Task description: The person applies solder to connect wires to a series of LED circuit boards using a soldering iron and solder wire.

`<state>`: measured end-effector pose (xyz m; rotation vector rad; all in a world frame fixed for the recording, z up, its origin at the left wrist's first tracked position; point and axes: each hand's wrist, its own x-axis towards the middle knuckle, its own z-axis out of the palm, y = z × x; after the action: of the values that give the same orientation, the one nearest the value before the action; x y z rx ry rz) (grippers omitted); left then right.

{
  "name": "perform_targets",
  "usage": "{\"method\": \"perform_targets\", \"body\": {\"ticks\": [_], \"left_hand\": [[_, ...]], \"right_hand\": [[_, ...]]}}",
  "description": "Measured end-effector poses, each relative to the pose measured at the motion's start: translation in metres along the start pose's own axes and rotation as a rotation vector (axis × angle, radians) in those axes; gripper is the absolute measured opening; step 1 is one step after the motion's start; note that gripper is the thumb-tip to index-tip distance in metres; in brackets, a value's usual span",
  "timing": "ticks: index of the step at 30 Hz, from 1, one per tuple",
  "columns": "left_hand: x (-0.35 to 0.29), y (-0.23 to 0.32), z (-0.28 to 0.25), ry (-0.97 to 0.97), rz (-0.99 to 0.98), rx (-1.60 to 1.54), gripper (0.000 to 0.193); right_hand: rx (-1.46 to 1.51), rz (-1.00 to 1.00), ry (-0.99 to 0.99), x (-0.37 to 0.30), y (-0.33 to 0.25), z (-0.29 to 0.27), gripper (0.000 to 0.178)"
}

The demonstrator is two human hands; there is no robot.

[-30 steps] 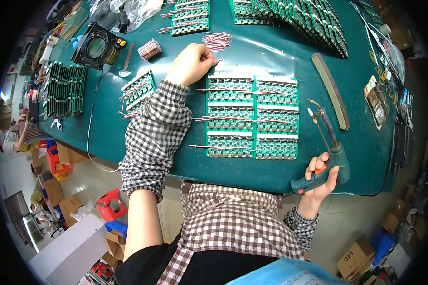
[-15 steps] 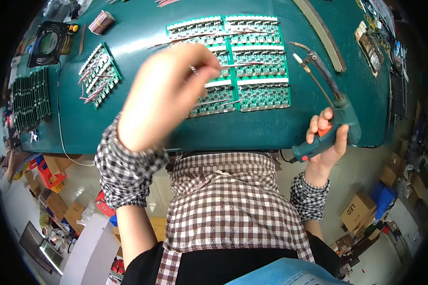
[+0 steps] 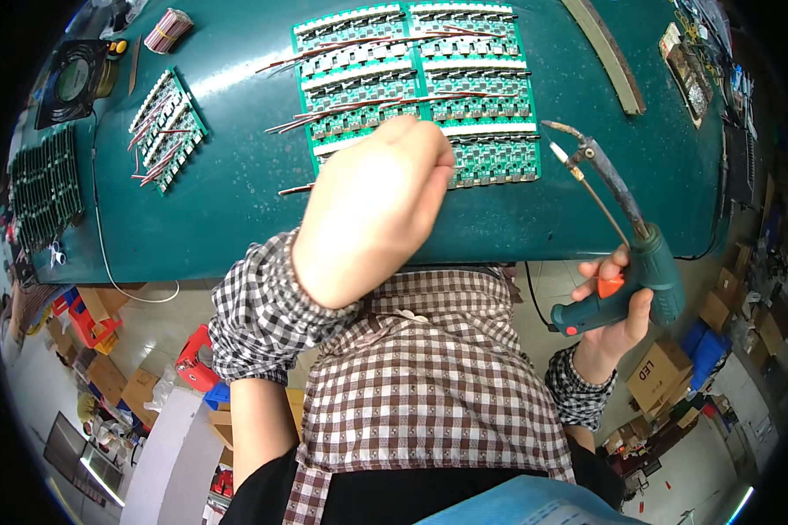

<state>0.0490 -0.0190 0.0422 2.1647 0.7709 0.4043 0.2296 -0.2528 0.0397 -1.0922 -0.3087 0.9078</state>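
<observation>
A panel of green circuit boards (image 3: 477,112) lies on the table, with thin red, black and white wires (image 3: 350,108) laid in rows across it and sticking out past its left edge. Over the panel's near part is my left hand (image 3: 363,206), thumb and fingers pinched together. Whatever lies between the fingertips is hidden by the hand. A wire end (image 3: 296,189) shows just left of that hand. My right hand (image 3: 611,341) grips a green soldering gun (image 3: 659,276) with an orange trigger. Its tip and thin feed tube point up and left, right of the panel, apart from the boards.
A smaller board piece (image 3: 168,131) with loose wires lies on the green table (image 3: 236,219) at left. Beyond are stacked boards (image 3: 45,188), a black fan (image 3: 72,83) and a wire bundle (image 3: 169,31). A long strip (image 3: 606,57) and a soldering-iron tray (image 3: 687,74) lie at right.
My left hand has moved right and toward me, uncovering the middle row of wires. The soldering gun sits slightly lower and further right in the picture. The whole view has shifted a little.
</observation>
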Motion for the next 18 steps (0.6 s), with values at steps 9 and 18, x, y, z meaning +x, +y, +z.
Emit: {"method": "perform_targets", "body": {"ticks": [9, 18], "left_hand": [[0.005, -0.01, 0.025, 0.039, 0.004, 0.131, 0.007], [0.004, -0.013, 0.033, 0.127, 0.039, 0.102, 0.009]], "right_hand": [[-0.245, 0.035, 0.086, -0.008, -0.006, 0.016, 0.059], [-0.545, 0.022, 0.085, -0.017, -0.01, 0.025, 0.058]]}}
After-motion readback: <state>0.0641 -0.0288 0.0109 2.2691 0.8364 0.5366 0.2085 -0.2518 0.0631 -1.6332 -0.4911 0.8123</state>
